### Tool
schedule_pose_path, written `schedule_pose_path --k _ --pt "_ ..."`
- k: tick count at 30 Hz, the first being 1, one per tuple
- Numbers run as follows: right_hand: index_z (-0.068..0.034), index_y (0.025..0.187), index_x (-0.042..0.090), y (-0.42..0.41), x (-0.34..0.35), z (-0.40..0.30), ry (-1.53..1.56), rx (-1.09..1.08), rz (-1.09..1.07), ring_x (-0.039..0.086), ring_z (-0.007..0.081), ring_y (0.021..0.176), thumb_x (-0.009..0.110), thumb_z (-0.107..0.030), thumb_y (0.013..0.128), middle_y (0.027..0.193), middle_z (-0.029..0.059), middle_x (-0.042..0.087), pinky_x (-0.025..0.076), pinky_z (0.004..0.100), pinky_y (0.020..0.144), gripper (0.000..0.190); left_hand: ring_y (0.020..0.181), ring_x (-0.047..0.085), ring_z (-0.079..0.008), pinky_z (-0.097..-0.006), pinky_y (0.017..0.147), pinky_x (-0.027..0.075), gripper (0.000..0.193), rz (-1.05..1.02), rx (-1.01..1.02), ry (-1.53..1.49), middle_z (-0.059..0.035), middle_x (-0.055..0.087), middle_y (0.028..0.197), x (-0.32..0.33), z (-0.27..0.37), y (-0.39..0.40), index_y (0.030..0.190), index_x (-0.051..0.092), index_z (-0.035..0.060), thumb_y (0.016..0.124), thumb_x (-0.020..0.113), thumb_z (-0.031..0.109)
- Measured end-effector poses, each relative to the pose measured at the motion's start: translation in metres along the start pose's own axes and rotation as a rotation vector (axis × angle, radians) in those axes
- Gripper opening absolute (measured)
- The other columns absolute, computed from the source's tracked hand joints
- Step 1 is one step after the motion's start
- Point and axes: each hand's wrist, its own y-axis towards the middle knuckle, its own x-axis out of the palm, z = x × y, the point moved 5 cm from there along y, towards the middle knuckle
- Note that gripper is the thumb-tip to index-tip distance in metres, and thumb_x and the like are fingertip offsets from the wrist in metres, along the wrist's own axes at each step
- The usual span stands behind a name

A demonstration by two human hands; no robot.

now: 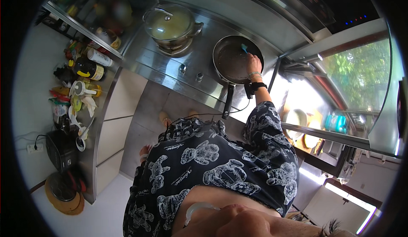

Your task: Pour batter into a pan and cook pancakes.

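My right hand [254,64] is over the right side of a dark frying pan [229,58], closed on a small blue brush [244,48] whose bristle end is over the pan's inner surface. The pan stands on the right part of the steel stove top, its black handle [228,101] pointing towards me. Whether the bristles touch the pan is hard to tell. My left hand [145,151] hangs low beside my body, away from the stove; its fingers are partly hidden and too small to read.
A glass-lidded pot [170,25] stands on the left burner. Two stove knobs [182,68] lie between pot and pan. Bottles [89,68] and packets crowd the left counter, beside a black appliance [60,151]. A thin cable [208,113] runs from my right wrist. A glass panel [357,77] borders the right side.
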Motion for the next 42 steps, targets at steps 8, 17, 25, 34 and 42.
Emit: schedule_pose_path --k 8,17,25,34,42 --pt "-0.007 0.097 0.060 -0.018 0.006 -0.076 0.279 -0.362 -0.121 0.054 0.0297 0.074 0.049 -0.014 0.079 0.073 0.0128 0.055 0.045 0.0385 0.067 0.022 0.100 0.053 -0.0281 -0.0380 0.086 0.047 0.032 0.339 -0.093 -0.004 -0.0171 0.054 0.110 -0.013 -0.009 -0.016 0.111 0.047 -0.0073 0.084 0.040 0.009" --pt "-0.008 0.095 0.061 -0.078 -0.057 -0.050 0.055 -0.447 -0.283 0.053 0.0250 0.075 0.050 -0.010 0.078 0.076 0.0086 0.051 0.043 0.0343 0.069 0.020 0.094 0.055 -0.0241 -0.0325 0.084 0.047 0.027 0.367 -0.117 0.163 -0.0123 0.058 0.103 0.023 0.014 -0.015 0.100 0.054 -0.0055 0.083 0.044 0.013" --pt "-0.007 0.095 0.060 -0.078 -0.085 -0.023 -0.040 -0.136 -0.161 0.055 0.0292 0.070 0.048 -0.012 0.083 0.072 0.0122 0.055 0.045 0.0365 0.064 0.017 0.090 0.057 -0.0224 -0.0309 0.083 0.046 0.027 0.198 -0.086 0.386 -0.0103 0.061 0.097 0.018 0.018 0.007 0.097 0.057 -0.0038 0.083 0.045 0.016" --pt "-0.003 0.090 0.059 -0.097 -0.049 -0.075 0.417 0.039 -0.189 0.058 0.0325 0.077 0.048 -0.017 0.084 0.083 0.0177 0.060 0.046 0.0394 0.068 0.019 0.088 0.058 -0.0179 -0.0270 0.076 0.045 0.026 0.551 -0.241 0.122 -0.0076 0.063 0.096 0.058 0.054 -0.042 0.097 0.061 -0.0001 0.080 0.050 0.016" --pt "-0.007 0.092 0.056 -0.087 -0.039 -0.017 0.175 0.179 -0.043 0.058 0.0349 0.069 0.045 -0.017 0.085 0.076 0.0170 0.060 0.046 0.0428 0.060 0.016 0.090 0.058 -0.0174 -0.0276 0.079 0.043 0.031 0.207 -0.056 1.586 -0.0071 0.063 0.099 0.049 0.065 -0.035 0.099 0.062 0.0042 0.082 0.050 0.028"
